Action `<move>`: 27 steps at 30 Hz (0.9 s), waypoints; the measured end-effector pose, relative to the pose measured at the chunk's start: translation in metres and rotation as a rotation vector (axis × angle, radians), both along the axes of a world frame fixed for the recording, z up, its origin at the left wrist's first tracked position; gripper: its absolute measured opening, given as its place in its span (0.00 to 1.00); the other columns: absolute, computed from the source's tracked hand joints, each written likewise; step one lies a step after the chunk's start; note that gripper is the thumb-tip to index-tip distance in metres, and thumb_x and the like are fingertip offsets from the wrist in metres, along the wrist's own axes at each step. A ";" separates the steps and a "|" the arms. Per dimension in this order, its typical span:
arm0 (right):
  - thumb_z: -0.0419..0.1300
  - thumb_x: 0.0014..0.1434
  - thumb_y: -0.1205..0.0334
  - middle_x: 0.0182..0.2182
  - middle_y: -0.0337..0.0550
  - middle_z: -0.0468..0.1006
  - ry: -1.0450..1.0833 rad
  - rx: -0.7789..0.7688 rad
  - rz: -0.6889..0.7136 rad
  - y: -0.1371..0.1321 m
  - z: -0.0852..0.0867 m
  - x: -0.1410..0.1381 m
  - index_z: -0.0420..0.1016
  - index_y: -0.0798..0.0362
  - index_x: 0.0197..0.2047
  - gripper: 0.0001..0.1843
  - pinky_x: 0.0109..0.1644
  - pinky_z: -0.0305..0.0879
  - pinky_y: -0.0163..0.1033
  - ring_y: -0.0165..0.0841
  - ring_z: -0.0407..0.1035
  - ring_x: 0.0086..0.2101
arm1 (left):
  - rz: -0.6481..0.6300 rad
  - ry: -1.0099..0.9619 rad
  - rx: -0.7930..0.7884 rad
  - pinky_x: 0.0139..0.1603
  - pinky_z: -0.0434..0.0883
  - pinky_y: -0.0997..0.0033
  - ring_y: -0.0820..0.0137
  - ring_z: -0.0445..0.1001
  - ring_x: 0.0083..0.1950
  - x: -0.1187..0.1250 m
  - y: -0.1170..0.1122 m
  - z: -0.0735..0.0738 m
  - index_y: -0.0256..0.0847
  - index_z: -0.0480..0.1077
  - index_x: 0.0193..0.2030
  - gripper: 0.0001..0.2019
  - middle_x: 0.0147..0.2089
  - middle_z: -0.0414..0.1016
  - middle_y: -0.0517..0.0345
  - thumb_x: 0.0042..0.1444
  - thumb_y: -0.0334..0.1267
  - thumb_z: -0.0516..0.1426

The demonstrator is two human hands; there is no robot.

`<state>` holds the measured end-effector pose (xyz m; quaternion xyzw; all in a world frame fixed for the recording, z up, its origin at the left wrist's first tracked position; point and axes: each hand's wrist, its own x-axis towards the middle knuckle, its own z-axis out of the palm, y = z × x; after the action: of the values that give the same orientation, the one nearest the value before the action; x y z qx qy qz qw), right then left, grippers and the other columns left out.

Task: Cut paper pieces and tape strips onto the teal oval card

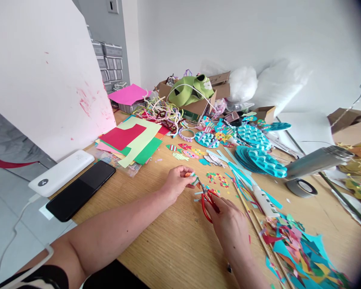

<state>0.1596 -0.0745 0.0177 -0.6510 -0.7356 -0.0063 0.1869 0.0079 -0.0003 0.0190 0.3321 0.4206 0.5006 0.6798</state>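
Between the thumb and fingers of my left hand (pixel 177 184) is a small paper cutout (pixel 194 179), striped pale green with orange at one end. My right hand (pixel 232 224) grips scissors (pixel 203 206) by their red handles, with the blades up against the cutout's right side. How far the blades are apart is too small to tell. Just beyond the hands lie several patterned paper fish (pixel 180 156). Small coloured paper bits (pixel 218 179) are scattered on the wooden table (pixel 159 237) next to the scissors.
At left lie a black phone (pixel 81 191), a white power bank (pixel 61 172) and stacked coloured sheets (pixel 152 151). To the right are wavy blue discs (pixel 267 162), a glue bottle (pixel 264 201), wooden sticks (pixel 255 224), a tape roll (pixel 301 187), a metal flask (pixel 315 162) and paper scraps (pixel 307 257).
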 end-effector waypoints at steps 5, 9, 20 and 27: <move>0.47 0.63 0.49 0.29 0.45 0.78 0.034 0.002 -0.007 -0.001 0.001 0.000 0.76 0.51 0.34 0.21 0.33 0.59 0.35 0.34 0.72 0.30 | 0.005 -0.014 -0.002 0.28 0.73 0.74 0.75 0.72 0.27 -0.001 0.000 -0.001 0.33 0.69 0.32 0.10 0.26 0.73 0.59 0.40 0.24 0.63; 0.48 0.63 0.49 0.26 0.43 0.76 0.041 -0.011 -0.017 -0.001 0.000 -0.001 0.75 0.51 0.32 0.20 0.31 0.56 0.34 0.33 0.70 0.28 | 0.013 0.006 0.006 0.28 0.72 0.74 0.75 0.72 0.26 0.000 0.001 -0.001 0.33 0.70 0.32 0.10 0.26 0.73 0.59 0.40 0.23 0.63; 0.48 0.63 0.48 0.24 0.43 0.76 0.018 -0.001 -0.021 -0.001 0.000 -0.002 0.76 0.51 0.31 0.21 0.29 0.55 0.34 0.33 0.69 0.26 | 0.029 0.066 0.030 0.26 0.71 0.77 0.76 0.72 0.24 0.001 0.001 0.001 0.33 0.70 0.31 0.09 0.24 0.73 0.61 0.41 0.23 0.62; 0.49 0.63 0.49 0.27 0.43 0.77 0.028 -0.006 -0.027 0.000 -0.002 -0.001 0.76 0.50 0.33 0.19 0.32 0.57 0.34 0.34 0.70 0.28 | 0.046 0.106 0.053 0.26 0.70 0.77 0.77 0.71 0.24 0.002 0.002 0.001 0.34 0.70 0.30 0.09 0.23 0.73 0.62 0.42 0.20 0.60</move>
<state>0.1582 -0.0748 0.0154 -0.6614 -0.7242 0.0024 0.1950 0.0103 0.0012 0.0198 0.3662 0.4500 0.5089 0.6359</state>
